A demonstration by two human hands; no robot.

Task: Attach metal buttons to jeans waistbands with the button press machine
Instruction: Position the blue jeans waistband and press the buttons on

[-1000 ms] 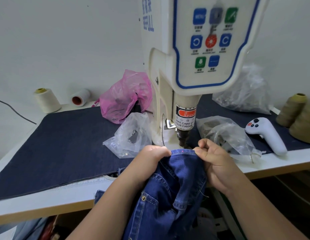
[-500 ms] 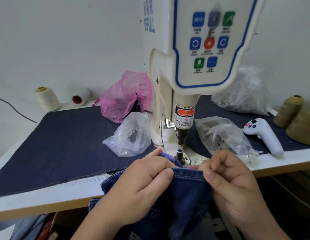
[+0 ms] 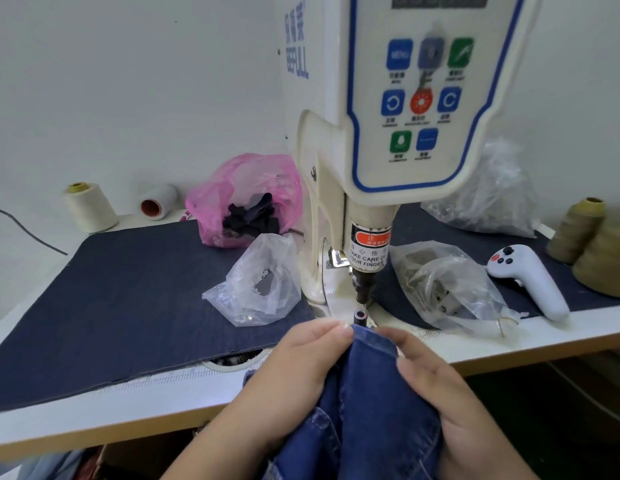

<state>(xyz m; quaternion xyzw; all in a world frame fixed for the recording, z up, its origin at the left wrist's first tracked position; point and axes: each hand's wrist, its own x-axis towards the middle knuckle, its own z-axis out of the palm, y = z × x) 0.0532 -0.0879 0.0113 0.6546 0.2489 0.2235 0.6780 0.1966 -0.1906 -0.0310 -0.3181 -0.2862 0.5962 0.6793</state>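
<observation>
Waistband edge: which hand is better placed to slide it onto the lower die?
Probably the left hand. It pinches the waistband corner just short of the lower die; the right hand grips farther back.

We see matt blue denim jeans (image 3: 367, 403), a dark navy woven cloth mat (image 3: 128, 299), the glossy cream plastic button press machine (image 3: 388, 133), crinkly clear plastic bags (image 3: 263, 289), and a smooth white plastic handheld controller (image 3: 533, 282).

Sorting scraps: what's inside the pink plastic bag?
Inside the pink plastic bag, dark fabric pieces show at its opening; anything deeper is hidden by the crumpled plastic.
</observation>
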